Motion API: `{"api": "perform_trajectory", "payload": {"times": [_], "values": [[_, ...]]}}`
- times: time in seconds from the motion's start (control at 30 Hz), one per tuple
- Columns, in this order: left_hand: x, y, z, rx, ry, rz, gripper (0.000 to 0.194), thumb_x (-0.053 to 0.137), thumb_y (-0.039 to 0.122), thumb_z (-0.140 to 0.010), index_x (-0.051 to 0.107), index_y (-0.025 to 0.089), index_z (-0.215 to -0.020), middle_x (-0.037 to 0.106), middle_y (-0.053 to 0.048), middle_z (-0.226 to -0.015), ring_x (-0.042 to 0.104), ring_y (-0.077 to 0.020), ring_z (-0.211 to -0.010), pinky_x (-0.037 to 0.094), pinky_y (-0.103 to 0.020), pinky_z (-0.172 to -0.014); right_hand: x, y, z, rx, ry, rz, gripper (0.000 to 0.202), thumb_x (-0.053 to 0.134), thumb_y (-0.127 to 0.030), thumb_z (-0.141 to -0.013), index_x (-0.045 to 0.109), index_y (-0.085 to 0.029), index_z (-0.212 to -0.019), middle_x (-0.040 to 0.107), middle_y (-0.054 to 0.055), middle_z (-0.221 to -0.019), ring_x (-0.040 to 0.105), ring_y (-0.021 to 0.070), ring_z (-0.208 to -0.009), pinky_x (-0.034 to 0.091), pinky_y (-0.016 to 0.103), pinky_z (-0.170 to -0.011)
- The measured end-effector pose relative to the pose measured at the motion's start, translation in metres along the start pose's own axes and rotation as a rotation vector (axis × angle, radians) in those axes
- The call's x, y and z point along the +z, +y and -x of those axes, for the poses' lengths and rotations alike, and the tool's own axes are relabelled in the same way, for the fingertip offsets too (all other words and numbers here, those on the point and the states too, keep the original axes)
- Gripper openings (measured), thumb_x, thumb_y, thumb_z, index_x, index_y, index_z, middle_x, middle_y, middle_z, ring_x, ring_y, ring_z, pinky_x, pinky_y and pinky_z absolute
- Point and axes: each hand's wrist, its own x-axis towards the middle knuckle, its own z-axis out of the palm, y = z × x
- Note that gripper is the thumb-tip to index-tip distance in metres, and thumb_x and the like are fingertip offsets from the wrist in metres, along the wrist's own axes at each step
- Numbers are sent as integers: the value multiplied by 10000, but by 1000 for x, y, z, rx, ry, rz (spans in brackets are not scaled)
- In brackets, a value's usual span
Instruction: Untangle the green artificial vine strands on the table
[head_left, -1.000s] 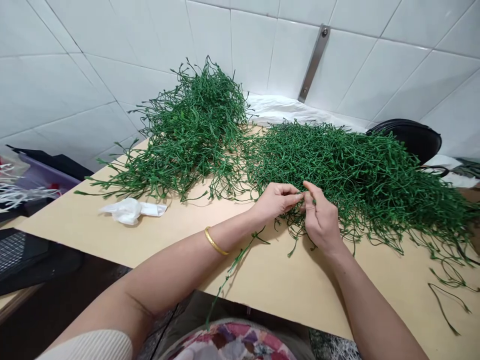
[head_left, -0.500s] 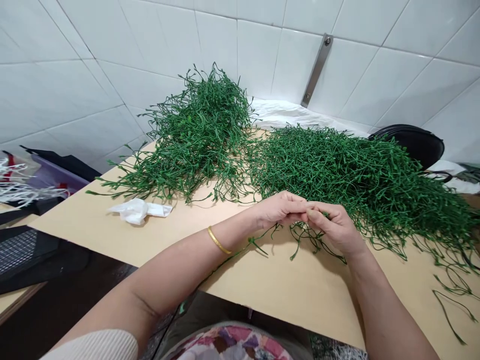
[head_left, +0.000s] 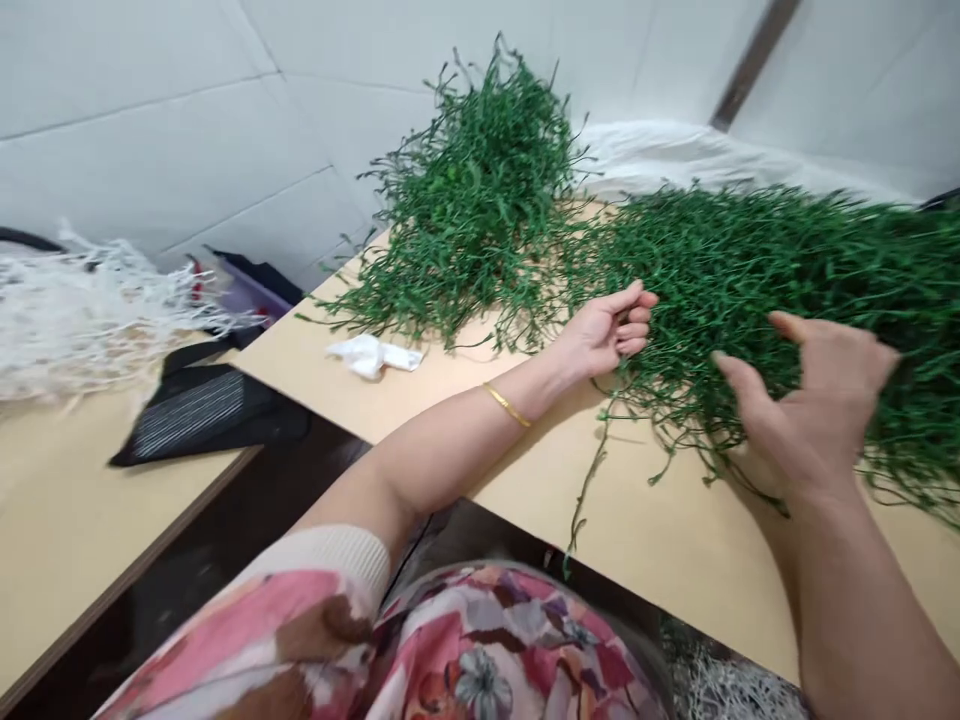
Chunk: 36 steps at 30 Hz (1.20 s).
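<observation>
Thin green stems (head_left: 750, 260) with small bud-like tips, which look artificial, lie in a wide tangled pile. My left hand (head_left: 611, 325) is at the pile's near-left edge, its fingers curled with thumb and forefinger together. From under it a knotted green strand (head_left: 589, 480) trails toward the table's front edge; its upper end is hidden in the hand. Over the pile's right part, my right hand (head_left: 817, 400) has thumb and fingers spread with nothing between them. A second, taller heap of stems (head_left: 480, 200) stands farther back on the left.
The piles lie on a tan tabletop (head_left: 637, 540) against a tiled wall. A crumpled white tissue (head_left: 367, 355) sits near its left edge. Across a dark gap, another table (head_left: 67, 520) bears a tangle of white strands (head_left: 90, 320) and a black mesh item (head_left: 195, 410).
My hands were together at the fingertips; now they are apart. The right hand has opened and moved right over the pile. The view has swung left, and the strand's trailing end hangs differently.
</observation>
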Motion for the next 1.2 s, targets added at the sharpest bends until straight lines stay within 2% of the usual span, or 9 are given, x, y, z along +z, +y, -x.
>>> {"api": "perform_trajectory", "payload": {"times": [0.07, 0.13, 0.3, 0.47, 0.6, 0.73, 0.83, 1.03, 1.2], "values": [[0, 0, -1, 3, 39, -6, 207, 527, 266, -808, 507, 114, -669, 303, 59, -528, 228, -8, -380, 173, -146, -341, -1, -9, 2, -51, 13, -42, 362, 580, -394, -761, 615, -158, -1033, 625, 141, -930, 543, 268, -945, 338, 418, -858], [1, 1, 0, 20, 71, -10, 207, 514, 266, -818, 506, 116, -675, 310, 56, -537, 224, -9, -388, 165, -148, -348, -3, -23, 5, -72, -67, -167, 232, 508, -336, -817, 631, -194, -954, 643, 96, -864, 553, 235, -910, 342, 402, -857], [3, 6, 1, 97, 98, 0, 199, 489, 273, -834, 535, 111, -727, 365, 41, -577, 263, -6, -422, 209, -150, -395, 0, -49, 15, -209, -403, -293, 238, 496, -374, -816, 628, -216, -936, 643, 50, -811, 501, 225, -847, 320, 378, -752], [4, 7, 1, 107, 121, -25, 197, 482, 269, -838, 566, 107, -762, 473, 15, -627, 407, -16, -493, 324, -154, -482, 3, -54, 18, -312, -533, -290, 217, 433, -263, -846, 598, -200, -720, 580, 23, -629, 451, 179, -707, 274, 339, -680], [7, 1, 3, 68, 51, -104, 229, 467, 290, -842, 591, 100, -815, 593, -46, -714, 575, -96, -677, 445, -229, -652, 0, -49, 14, -233, -404, -304, 197, 444, -234, -843, 555, -188, -687, 570, 18, -628, 460, 166, -693, 291, 322, -672], [15, -5, 8, 58, 77, -287, 189, 537, 280, -803, 581, 107, -865, 640, -81, -797, 608, -119, -729, 458, -274, -737, -3, -40, 10, -131, -188, -216, 195, 457, -230, -847, 538, -184, -676, 560, 19, -630, 469, 162, -684, 306, 321, -686], [24, -6, 15, 75, 106, -419, 189, 607, 235, -752, 578, 103, -885, 634, -80, -822, 605, -95, -689, 466, -244, -690, -4, -33, 9, -115, -99, -119, 196, 457, -226, -846, 538, -187, -672, 552, 21, -625, 460, 168, -686, 301, 329, -693], [34, -7, 27, -24, 125, -624, 253, 687, 254, -670, 583, 107, -848, 637, -68, -768, 607, -87, -574, 476, -209, -555, -1, -23, 9, -118, -29, 4, 188, 447, -220, -849, 542, -190, -690, 579, 25, -633, 453, 182, -716, 283, 348, -731], [35, -10, 40, -154, 36, -803, 246, 715, 213, -619, 588, 88, -789, 640, -52, -630, 607, -109, -512, 470, -199, -486, 1, -20, 10, -115, -29, 51, 206, 440, -251, -862, 554, -187, -703, 596, 30, -652, 460, 188, -738, 279, 352, -754]]}}
